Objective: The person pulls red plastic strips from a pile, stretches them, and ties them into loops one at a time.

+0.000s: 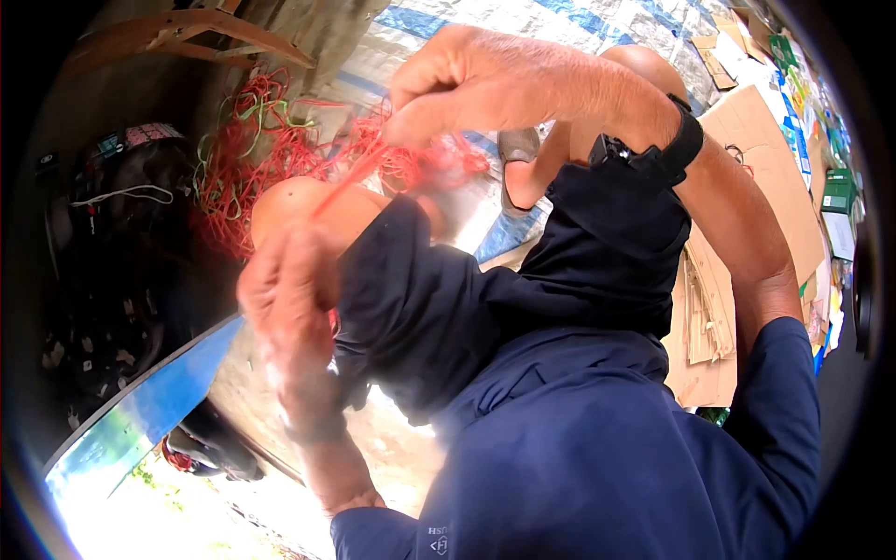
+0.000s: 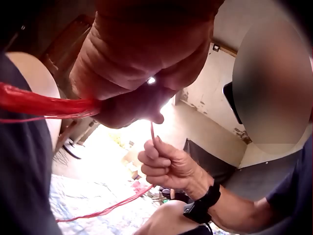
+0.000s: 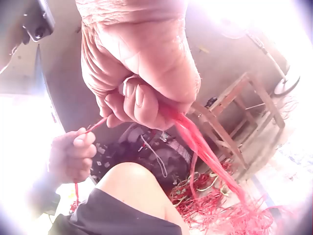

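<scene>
Status of the work, as I read it from the three views: partly done, in my judgement.

1. Right hand (image 1: pixel 448 89): closed. Its curled fingers grip a red bundle (image 3: pixel 200 142) of plastic strands, which fans out below the fist.
2. Left hand (image 1: pixel 285 289): closed. It is blurred in the head view, but the left wrist view shows it gripping a flattened red band (image 2: pixel 44 105) that leaves the fist sideways.
3. Red strand (image 1: pixel 345 185): a single thin length runs between the two hands, above the bare knees of the seated person. It looks drawn out of the bundle.
4. Heap of red strands (image 1: pixel 252 159): it lies on the floor beyond the knees, just beside a wooden frame (image 3: pixel 230 117). The bundle trails down into it. A few green strands are mixed in.

Done: one strand is separated and held at both ends.

Left: the heap looks tangled and large, so I judge most of the material unsorted. I cannot see any finished or sorted strands set aside.

Flattened cardboard (image 1: pixel 756 159) lies on the person's right, well apart from the heap.
</scene>
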A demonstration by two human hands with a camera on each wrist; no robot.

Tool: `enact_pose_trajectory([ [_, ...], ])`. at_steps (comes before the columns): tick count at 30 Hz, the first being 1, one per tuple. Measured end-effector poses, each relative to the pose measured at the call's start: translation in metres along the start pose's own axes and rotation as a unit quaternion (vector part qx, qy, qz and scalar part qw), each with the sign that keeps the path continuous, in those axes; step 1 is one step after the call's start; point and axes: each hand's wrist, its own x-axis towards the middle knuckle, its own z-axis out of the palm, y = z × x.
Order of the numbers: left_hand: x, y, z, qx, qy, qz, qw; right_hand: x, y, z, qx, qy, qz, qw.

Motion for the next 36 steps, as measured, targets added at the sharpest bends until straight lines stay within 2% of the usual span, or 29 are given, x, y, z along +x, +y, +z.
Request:
enact_pose_trajectory([
  [4,-0.018,0.006,-0.044,-0.109,0.071,0.0,0.991,-0.007,0.012,-0.022,0.013,0.029,-0.014,0.999],
  [6,-0.028,0.01,-0.067,-0.181,0.131,-0.004,0.975,-0.012,-0.001,-0.038,0.033,-0.013,0.086,0.996],
  [7,-0.034,0.013,-0.079,-0.227,0.146,0.004,0.963,-0.012,0.002,-0.039,0.034,-0.013,0.086,0.996],
  [9,-0.048,0.011,-0.108,-0.278,0.142,0.043,0.949,-0.01,0.009,-0.044,-0.041,0.035,-0.048,0.997],
  [10,-0.054,0.011,-0.118,-0.29,0.149,0.06,0.943,-0.011,0.005,-0.044,-0.041,0.035,-0.047,0.997],
  [11,-0.06,0.011,-0.125,-0.291,0.149,0.06,0.943,-0.012,-0.004,-0.045,-0.05,0.026,0.026,0.998],
  [12,-0.064,0.012,-0.132,-0.283,0.185,0.067,0.939,-0.012,-0.008,-0.045,-0.06,0.016,0.099,0.993],
  [13,-0.069,0.011,-0.139,-0.276,0.221,0.074,0.933,-0.011,-0.005,-0.045,-0.06,0.015,0.099,0.993],
  [15,-0.078,0.008,-0.157,-0.286,0.231,0.073,0.927,-0.008,0.007,-0.044,-0.098,0.044,-0.021,0.994],
  [16,-0.082,0.007,-0.165,-0.281,0.234,0.086,0.927,-0.007,0.01,-0.044,-0.098,0.042,-0.021,0.994],
  [18,-0.089,0.003,-0.178,-0.286,0.238,0.103,0.922,-0.005,0.013,-0.043,-0.004,0.037,0.045,0.998],
  [19,-0.092,0.001,-0.183,-0.287,0.24,0.103,0.922,-0.004,0.015,-0.045,-0.005,0.035,0.045,0.998],
  [21,-0.095,-0.004,-0.192,-0.281,0.271,0.109,0.914,-0.002,0.016,-0.05,-0.094,0.027,0.035,0.995],
  [25,-0.098,-0.011,-0.203,-0.286,0.268,0.119,0.912,-0.005,0.006,-0.049,-0.089,0.026,0.077,0.993],
  [28,-0.1,-0.015,-0.209,-0.293,0.276,0.116,0.908,-0.009,0.013,-0.043,0.088,0.029,0.087,0.992],
  [29,-0.101,-0.017,-0.213,-0.296,0.275,0.119,0.907,-0.008,0.02,-0.041,0.083,0.029,0.087,0.992],
  [31,-0.103,-0.021,-0.225,-0.301,0.269,0.12,0.907,-0.005,0.034,-0.038,-0.036,0.079,0.004,0.996],
  [36,-0.117,-0.036,-0.269,-0.327,0.276,0.137,0.893,-0.015,0.031,-0.059,-0.1,0.071,0.057,0.991],
])
